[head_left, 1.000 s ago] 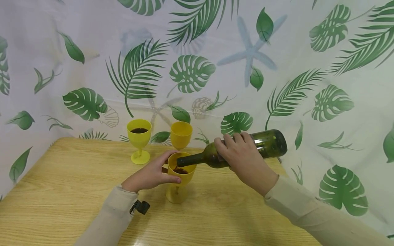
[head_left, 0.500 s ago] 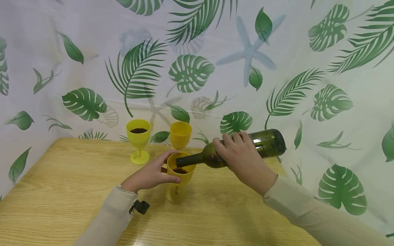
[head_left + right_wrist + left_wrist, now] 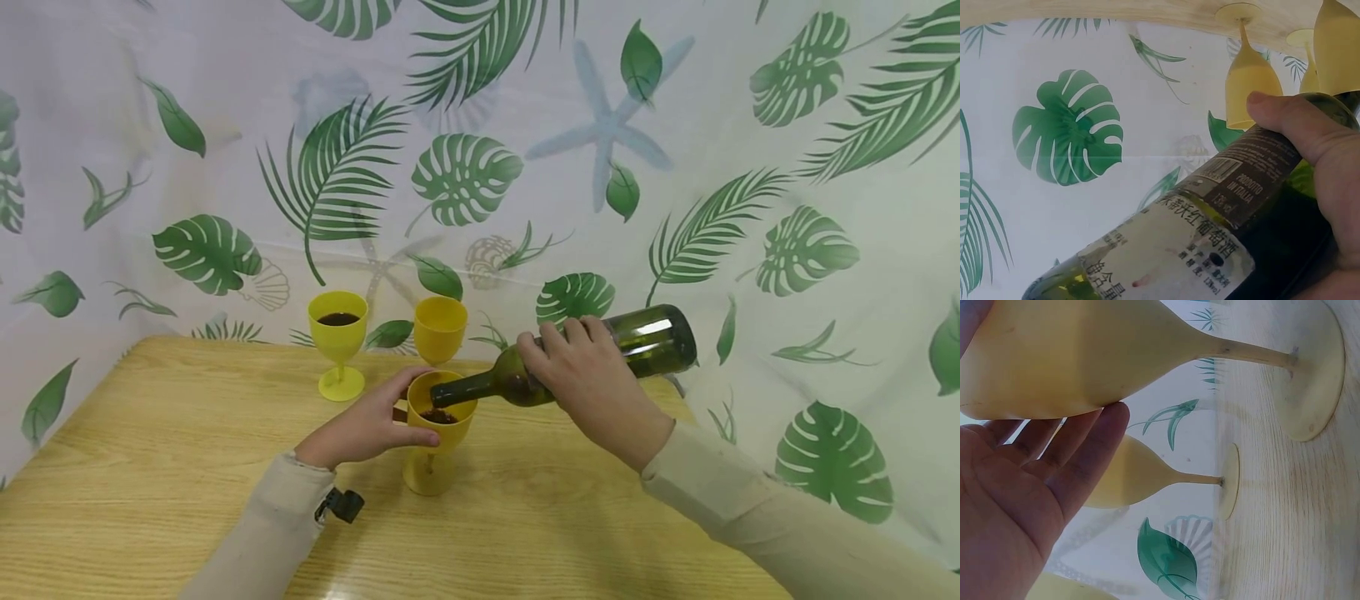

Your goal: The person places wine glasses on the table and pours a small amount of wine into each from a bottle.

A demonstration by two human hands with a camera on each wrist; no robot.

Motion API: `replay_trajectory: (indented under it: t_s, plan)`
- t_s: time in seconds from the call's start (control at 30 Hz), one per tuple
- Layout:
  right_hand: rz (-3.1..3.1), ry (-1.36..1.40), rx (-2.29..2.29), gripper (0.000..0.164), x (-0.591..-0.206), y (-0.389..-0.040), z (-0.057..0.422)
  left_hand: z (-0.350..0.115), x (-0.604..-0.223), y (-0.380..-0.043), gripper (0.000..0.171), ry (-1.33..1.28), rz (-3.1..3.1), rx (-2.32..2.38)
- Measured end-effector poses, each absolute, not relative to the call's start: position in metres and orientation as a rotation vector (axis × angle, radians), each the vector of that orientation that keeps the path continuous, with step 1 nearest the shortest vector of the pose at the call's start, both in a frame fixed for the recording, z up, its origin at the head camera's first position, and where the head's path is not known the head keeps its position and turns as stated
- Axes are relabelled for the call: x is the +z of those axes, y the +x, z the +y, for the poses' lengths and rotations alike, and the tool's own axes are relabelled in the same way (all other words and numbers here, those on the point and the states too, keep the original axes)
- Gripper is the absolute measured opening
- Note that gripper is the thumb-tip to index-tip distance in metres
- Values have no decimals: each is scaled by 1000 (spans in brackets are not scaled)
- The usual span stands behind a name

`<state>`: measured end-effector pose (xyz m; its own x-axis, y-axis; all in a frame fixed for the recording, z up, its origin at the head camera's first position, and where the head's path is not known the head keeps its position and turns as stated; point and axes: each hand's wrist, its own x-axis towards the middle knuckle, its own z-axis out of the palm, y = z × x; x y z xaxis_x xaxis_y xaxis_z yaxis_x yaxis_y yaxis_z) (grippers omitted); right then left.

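Note:
A green wine bottle (image 3: pixel 652 340) lies tilted in my right hand (image 3: pixel 592 379), which grips it around the body. Its neck reaches just inside the rim of a yellow goblet (image 3: pixel 442 437), and dark liquid runs from the mouth onto dark liquid in the bowl. My left hand (image 3: pixel 367 421) holds that goblet's bowl between thumb and fingers; the foot (image 3: pixel 1313 375) stands on the table in the left wrist view. Printed labels (image 3: pixel 1179 244) show on the bottle in the right wrist view.
On the wooden table (image 3: pixel 187 433), a yellow goblet (image 3: pixel 339 342) with dark liquid stands at the back left. Another yellow goblet (image 3: pixel 440 329) stands behind the held one; its inside shows no liquid. A leaf-patterned curtain (image 3: pixel 465 183) hangs behind the table.
The bottle's base has risen slightly, so the bottle tilts more steeply. The left hand and the held goblet have stayed in place.

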<state>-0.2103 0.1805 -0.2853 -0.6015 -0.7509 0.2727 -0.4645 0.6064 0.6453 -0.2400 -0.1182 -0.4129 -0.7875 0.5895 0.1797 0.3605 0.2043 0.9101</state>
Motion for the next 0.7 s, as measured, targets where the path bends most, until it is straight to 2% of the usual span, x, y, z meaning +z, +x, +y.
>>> replay_trajectory:
  t_s: [0.33,0.7]
  plan:
    - [-2287,972,-784,48,-280,-209,177,-119,-415,-240,81,908,2276,1625]
    - [-2293,964,-784,46,-279,-211,179,-118,-416,-241,81,872,2313,1628]
